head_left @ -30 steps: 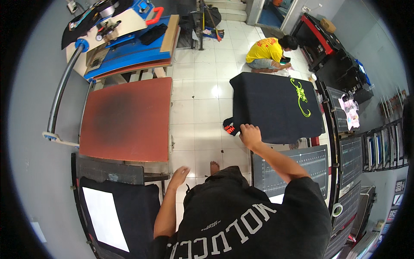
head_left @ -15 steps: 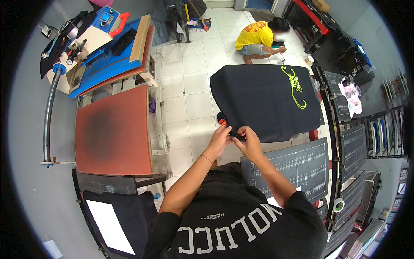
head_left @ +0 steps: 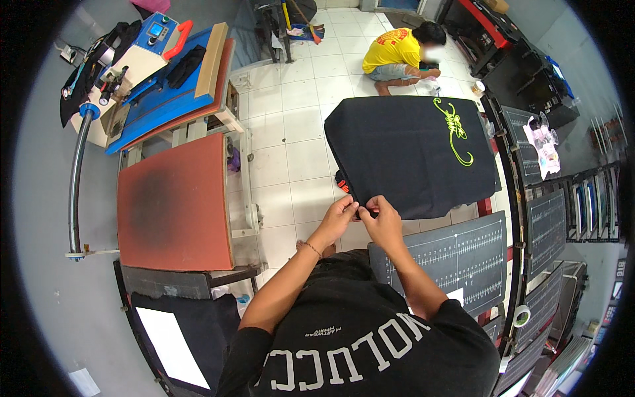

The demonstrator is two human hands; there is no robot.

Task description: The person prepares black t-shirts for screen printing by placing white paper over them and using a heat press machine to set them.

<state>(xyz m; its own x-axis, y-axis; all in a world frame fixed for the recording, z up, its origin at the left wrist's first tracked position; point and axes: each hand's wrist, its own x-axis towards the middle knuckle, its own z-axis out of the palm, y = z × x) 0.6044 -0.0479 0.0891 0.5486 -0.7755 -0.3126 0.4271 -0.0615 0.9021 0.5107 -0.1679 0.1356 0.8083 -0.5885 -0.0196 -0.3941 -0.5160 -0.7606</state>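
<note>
Black fabric (head_left: pixel 403 155) with a yellow-green printed design (head_left: pixel 455 132) lies spread over a platen in front of me. Its near left corner is pinched between the fingers of my left hand (head_left: pixel 338 217). Right beside it, my right hand (head_left: pixel 382 218) grips the same near edge, thumb and fingertips pressed together. Both hands are close to each other at this edge, and the fabric between them is partly hidden by the fingers. A small black and orange piece (head_left: pixel 342 182) hangs at the fabric's left edge, just beyond my left hand.
Grid-marked platens (head_left: pixel 456 261) stand along the right on a black rail. At left are a heat press (head_left: pixel 149 49) and a scorched orange-brown board (head_left: pixel 175 205). Black cloth with a white sheet (head_left: pixel 173 347) lies lower left. A person in yellow (head_left: pixel 395 53) crouches beyond the fabric.
My hands stay at the fabric's near left edge, with a slight shift of the fingers. The view has moved a little. The crouching person's head has lowered slightly.
</note>
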